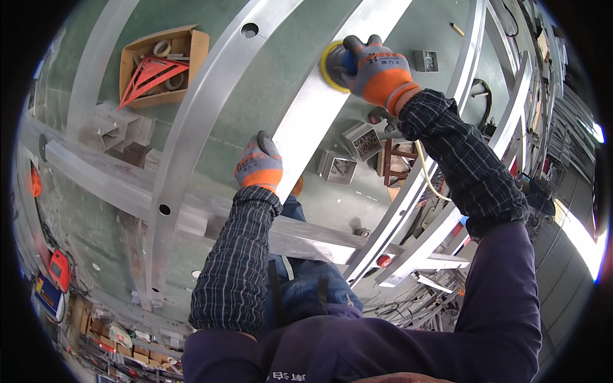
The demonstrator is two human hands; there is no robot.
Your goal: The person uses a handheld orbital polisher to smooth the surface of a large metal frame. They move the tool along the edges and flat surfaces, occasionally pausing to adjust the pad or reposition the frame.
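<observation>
A bright, brushed metal beam [306,131] runs from in front of my body up toward the far side. Both my hands wear grey and orange work gloves. My right hand [380,69] is wrapped over a round palm sander [331,64] with a yellow rim and a bit of blue showing between the fingers. The sander's disc lies against the beam's upper face, toward its far part. Nearer to me, my left hand [258,165] grips the beam's left edge, thumb on top. Its fingertips are partly hidden behind the edge.
Metal frame members [204,108] flank the beam, joined by a crossbar [313,239] near my legs. A cardboard box [199,54] holding a red triangular square [153,76] and tape rolls sits at left. Hardware bins [362,142] and a pale yellow hose [426,167] are at right.
</observation>
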